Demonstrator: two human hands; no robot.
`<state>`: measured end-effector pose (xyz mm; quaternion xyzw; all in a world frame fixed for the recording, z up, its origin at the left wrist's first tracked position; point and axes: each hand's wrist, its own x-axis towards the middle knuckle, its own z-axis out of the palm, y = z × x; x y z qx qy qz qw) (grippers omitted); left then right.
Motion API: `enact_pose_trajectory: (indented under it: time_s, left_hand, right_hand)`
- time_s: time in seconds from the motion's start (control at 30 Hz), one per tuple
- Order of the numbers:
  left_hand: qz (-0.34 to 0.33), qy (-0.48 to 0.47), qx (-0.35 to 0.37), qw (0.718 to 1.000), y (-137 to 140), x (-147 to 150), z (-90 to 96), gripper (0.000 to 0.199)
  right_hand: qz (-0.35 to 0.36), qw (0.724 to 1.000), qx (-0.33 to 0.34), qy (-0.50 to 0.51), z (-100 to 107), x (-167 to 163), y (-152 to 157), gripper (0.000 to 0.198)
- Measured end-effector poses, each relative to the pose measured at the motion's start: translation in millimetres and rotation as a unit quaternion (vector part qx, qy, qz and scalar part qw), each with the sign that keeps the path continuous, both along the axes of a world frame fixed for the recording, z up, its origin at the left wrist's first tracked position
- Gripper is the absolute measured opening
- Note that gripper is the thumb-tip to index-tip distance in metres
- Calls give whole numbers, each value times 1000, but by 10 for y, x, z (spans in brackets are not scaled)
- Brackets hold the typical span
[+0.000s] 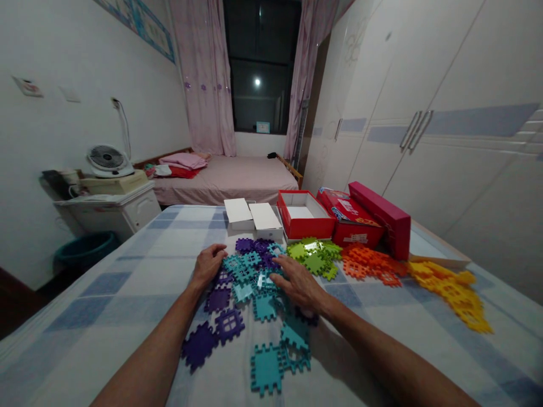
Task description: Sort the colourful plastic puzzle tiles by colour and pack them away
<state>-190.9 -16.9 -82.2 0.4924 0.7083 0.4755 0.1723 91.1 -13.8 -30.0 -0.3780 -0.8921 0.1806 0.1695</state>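
Observation:
Interlocking plastic tiles with notched edges lie in a mixed heap before me, teal tiles (265, 307) among purple tiles (200, 345). My left hand (207, 265) rests along the heap's left edge, its fingers pointing inward and touching the tiles. On the other side, my right hand (300, 284) is spread low over the teal tiles, fingers apart and nothing gripped. Part of the heap is hidden under that hand. A few teal tiles (266, 368) lie closer to me. Beyond my right hand sits a pile of green tiles (314, 261).
Orange tiles (369, 263) and yellow tiles (452, 291) form piles at the right. Behind stand two white boxes (266, 217), an open red box (307, 228), a printed red box (356, 220) and a long crimson box (382, 217). A checked cloth (144, 271) covers the table.

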Motion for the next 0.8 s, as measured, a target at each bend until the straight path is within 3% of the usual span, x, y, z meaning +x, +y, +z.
enact_pose_trajectory:
  time_s: [0.13, 0.3, 0.5, 0.7, 0.8]
  left_hand:
    - [-1, -4, 4, 1000, 2, -11, -15, 38]
    - [2, -6, 7, 1000, 12, -16, -41, 37]
    - [1, -2, 1, 1000, -1, 6, -19, 36]
    - [0, 13, 1, 1000, -31, 51, 45, 36]
    - [-1, 21, -3, 1000, -48, 75, 80, 35]
  right_hand:
    - [-44, 995, 79, -37, -26, -181, 331, 46]
    - [-62, 992, 90, -67, -111, -401, 572, 45]
    - [-86, 988, 84, -92, -60, -447, 565, 36]
    - [-124, 985, 96, -67, 199, -317, 515, 30]
    - [-78, 996, 38, 5, 298, -168, 395, 26]
